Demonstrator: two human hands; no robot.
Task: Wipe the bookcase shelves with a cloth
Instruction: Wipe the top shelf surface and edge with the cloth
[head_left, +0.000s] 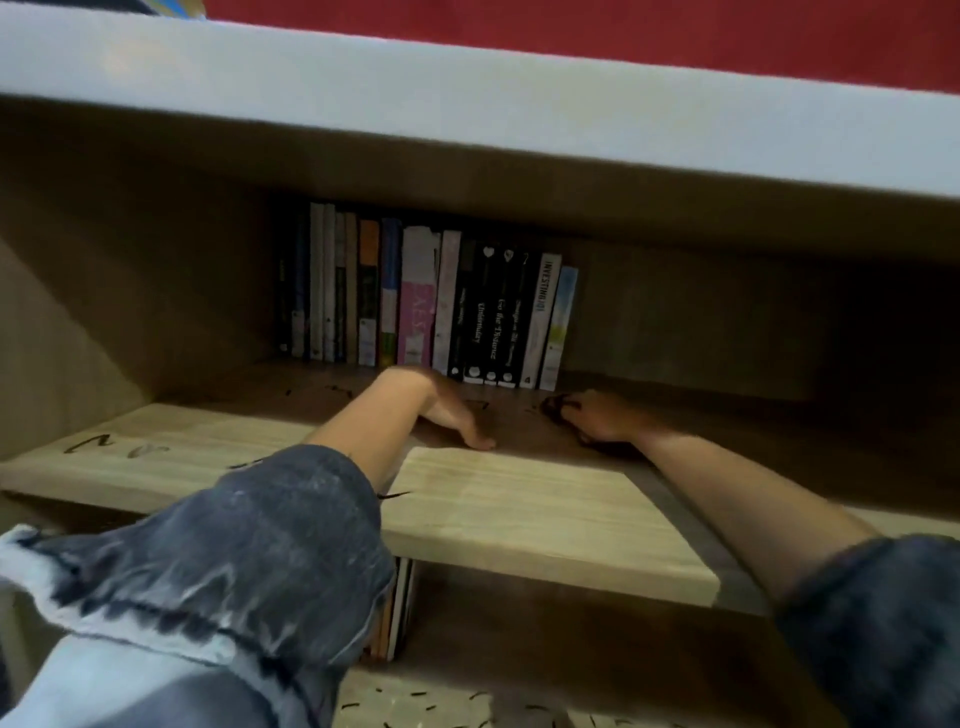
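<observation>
Both my arms reach into a wooden bookcase shelf (519, 499) with a pale front edge and a shadowed back. My left hand (452, 413) rests on the shelf board with its wrist bent and its fingers stretched forward and down, holding nothing. To its right, my right hand (597, 418) lies in deep shadow with its fingers curled over a small dark cloth (558, 402), which shows at the fingertips and under the palm. The cloth is pressed to the board just in front of the books.
A row of upright books (431, 301) stands at the back of the shelf, just behind my hands. The shelf above (467, 104) overhangs closely. Dark scribbles (88, 442) mark the left of the board. More books (397, 608) stand on the shelf below.
</observation>
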